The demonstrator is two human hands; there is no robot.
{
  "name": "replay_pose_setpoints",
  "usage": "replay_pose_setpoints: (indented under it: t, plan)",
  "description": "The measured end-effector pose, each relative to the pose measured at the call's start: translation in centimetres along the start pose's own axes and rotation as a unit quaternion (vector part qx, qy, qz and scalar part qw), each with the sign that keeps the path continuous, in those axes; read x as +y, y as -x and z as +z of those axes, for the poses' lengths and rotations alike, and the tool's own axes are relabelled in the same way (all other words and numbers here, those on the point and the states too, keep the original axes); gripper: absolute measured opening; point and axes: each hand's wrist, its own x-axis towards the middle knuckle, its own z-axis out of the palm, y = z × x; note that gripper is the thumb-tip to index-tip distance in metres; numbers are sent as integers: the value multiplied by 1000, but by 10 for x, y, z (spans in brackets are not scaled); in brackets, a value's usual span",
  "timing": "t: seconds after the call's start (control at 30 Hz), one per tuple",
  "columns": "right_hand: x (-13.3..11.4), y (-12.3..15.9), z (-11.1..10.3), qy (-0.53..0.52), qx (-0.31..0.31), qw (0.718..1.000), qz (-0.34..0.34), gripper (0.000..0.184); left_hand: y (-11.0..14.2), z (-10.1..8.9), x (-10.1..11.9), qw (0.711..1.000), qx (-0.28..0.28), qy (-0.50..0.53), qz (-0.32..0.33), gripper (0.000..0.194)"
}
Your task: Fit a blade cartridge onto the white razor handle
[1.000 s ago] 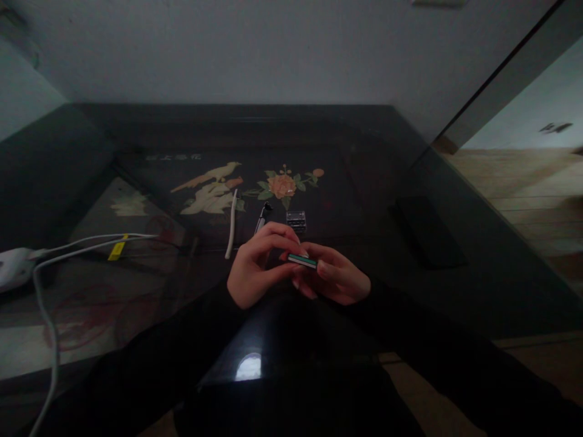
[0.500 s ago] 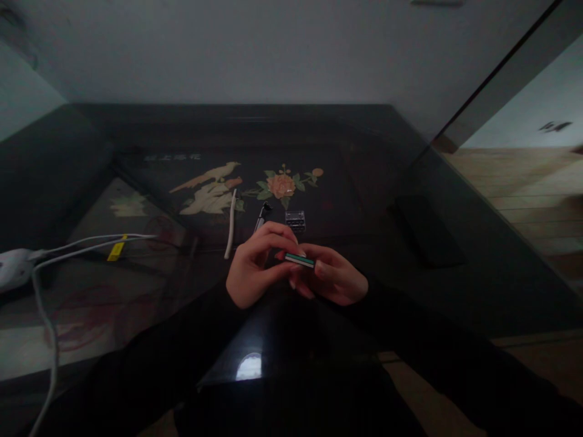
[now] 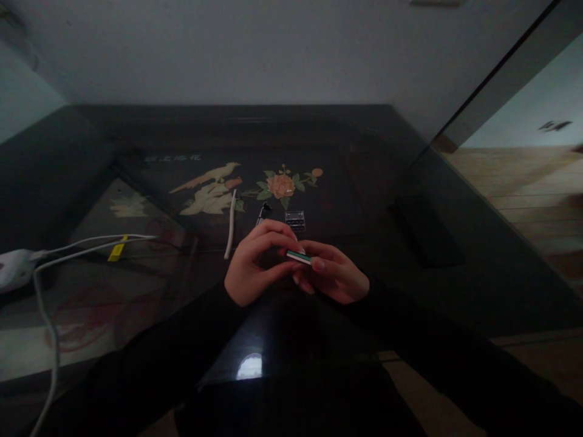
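Observation:
Between my two hands, above the dark glass tabletop, is a small flat green-and-white piece; its exact kind does not show. My left hand curls around its left end, fingers over the top and thumb below. Closed on its right end is my right hand, with the thumb pressed at the near edge and other fingers underneath. Just beyond my fingers lies a small clear case with dark contents. A slim dark-and-silver tool is partly hidden behind my left hand. To its left lies a whitish curved strip.
A white plug block with pale cables and a yellow tag lies at the left. A flat black object rests on the right of the tabletop. Behind stands a pale wall.
The green-and-white piece has tilted and shifted slightly up and left, and my right thumb has moved over its right end. Both hands keep their hold.

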Motion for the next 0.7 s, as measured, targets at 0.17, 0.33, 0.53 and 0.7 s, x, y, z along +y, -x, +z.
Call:
replay_pose_setpoints:
  t: [0.17,0.33,0.53,0.7]
  plan:
    - [2,0,-2,6,-39,999,-18,43,0,-3,-1,998,2,-43,35,11]
    - [3,0,-2,6,-51,998,-24,44,-1,-2,1,999,8,-38,36,10]
    - [3,-1,-2,11,-28,999,-22,44,3,0,0,999,9,-28,24,10]
    - [-2,-1,-3,9,-4,999,-36,40,-4,-8,-1,998,22,-54,9,18]
